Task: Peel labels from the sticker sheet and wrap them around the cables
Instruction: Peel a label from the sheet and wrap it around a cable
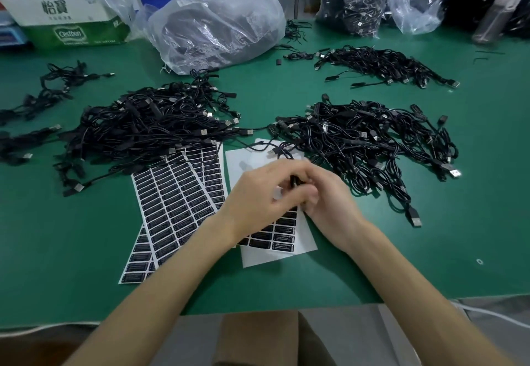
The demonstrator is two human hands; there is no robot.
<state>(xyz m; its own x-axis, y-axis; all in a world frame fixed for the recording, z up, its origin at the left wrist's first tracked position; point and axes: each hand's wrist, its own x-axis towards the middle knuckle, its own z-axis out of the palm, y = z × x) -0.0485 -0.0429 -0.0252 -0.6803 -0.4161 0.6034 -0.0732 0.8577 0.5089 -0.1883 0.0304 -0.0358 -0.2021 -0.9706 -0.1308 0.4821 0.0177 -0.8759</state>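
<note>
My left hand [266, 193] and my right hand [329, 202] meet over a mostly peeled white sticker sheet [252, 159], both pinching a thin black cable [294, 180] between their fingertips. Most of that cable is hidden by the fingers, and any label on it is hidden too. A few black labels [282, 236] remain on the sheet's lower part. Full sheets of black labels [175, 202] lie fanned to the left. One large pile of black USB cables [149, 127] lies beyond-left of my hands, and another pile [370, 139] lies to the right.
A smaller cable pile [381, 64] lies at the back right. Clear plastic bags [218, 27] of cables and a green and white carton [71, 21] stand along the back of the green mat [86, 251]. A brown cardboard box [258, 337] sits below the near edge.
</note>
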